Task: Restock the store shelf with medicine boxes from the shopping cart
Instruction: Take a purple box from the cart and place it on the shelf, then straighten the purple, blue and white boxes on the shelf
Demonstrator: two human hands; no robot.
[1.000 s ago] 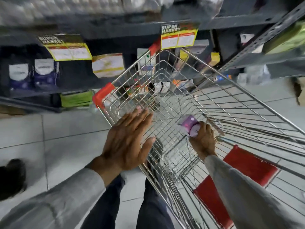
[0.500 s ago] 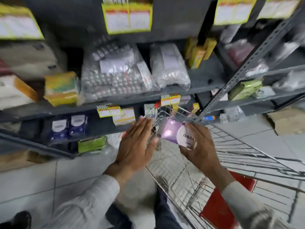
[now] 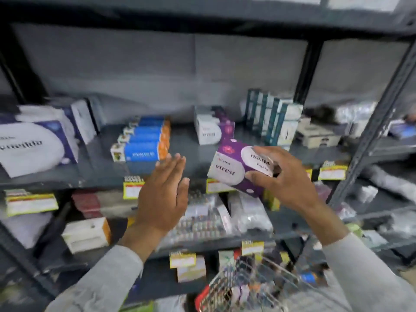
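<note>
My right hand (image 3: 283, 183) grips a purple and white medicine box (image 3: 234, 165), held tilted in front of the grey shelf (image 3: 193, 152) at chest height. Behind it on that shelf stands a matching purple and white box (image 3: 212, 128). Left of the held box, my left hand (image 3: 163, 197) is raised flat with fingers apart and holds nothing. The wire shopping cart (image 3: 245, 287) with a red corner shows at the bottom, below both hands.
On the same shelf stand a row of blue and orange boxes (image 3: 144, 140), large white and blue boxes (image 3: 38, 143) at left, and tall teal and white boxes (image 3: 273, 118) at right. Lower shelves hold bagged blister packs (image 3: 202, 219). A slanted metal upright (image 3: 373, 131) stands at right.
My right hand has lifted the purple box out of the cart and up to the shelf. The view has risen from the cart to the upper shelves. My left hand rose along, still empty.
</note>
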